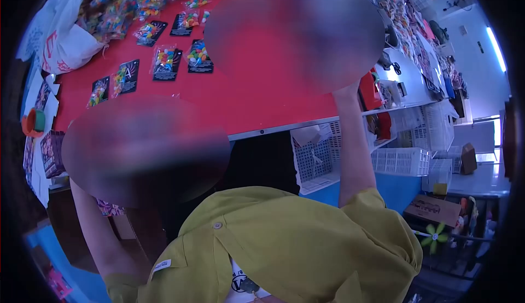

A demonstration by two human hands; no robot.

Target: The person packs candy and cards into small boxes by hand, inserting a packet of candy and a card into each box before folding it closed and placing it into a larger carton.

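A large blurred patch covers my left hand; only the left forearm (pixel 95 226) shows below it, at the table's left front. Another blurred patch hides my right hand, and the right forearm (pixel 354 144) reaches up to it over the table's front edge. What either hand holds cannot be made out. Between and beyond the patches lies the red tabletop (pixel 246 103). Small clear bags of colourful candies (pixel 164 57) lie with black printed cards (pixel 129 76) on its left half. Two further bagged sets (pixel 99 91) rest just above the left patch.
Heaps of candy bags (pixel 115 5) line the back, beside a white plastic bag (pixel 68 46). At the left edge sits a green and orange tape roll (pixel 34 122). White plastic baskets (pixel 402 161) and a cardboard box (pixel 432 210) stand to the lower right. Scissors (pixel 396 68) lie at right.
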